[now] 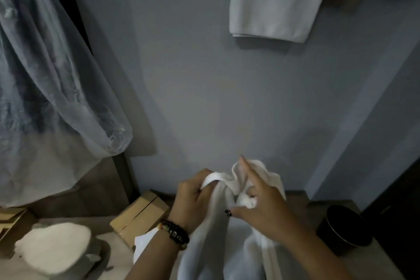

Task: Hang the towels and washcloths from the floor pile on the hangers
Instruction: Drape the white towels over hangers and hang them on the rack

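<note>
The left hand (192, 198) curls its fingers around the top edge of a soft white cloth towel (229, 229). The right hand (261, 207) pinches a bunched fold beside it, one finger pointing up.

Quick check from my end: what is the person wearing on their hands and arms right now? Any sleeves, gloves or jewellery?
No gloves or sleeves show: both forearms are bare up to the frame edge. The left hand has a stack of dark beaded bracelets at the wrist, with a few coloured beads mixed in. The right hand wears no jewellery that I can see, but its thumbnail carries dark nail polish.
</note>
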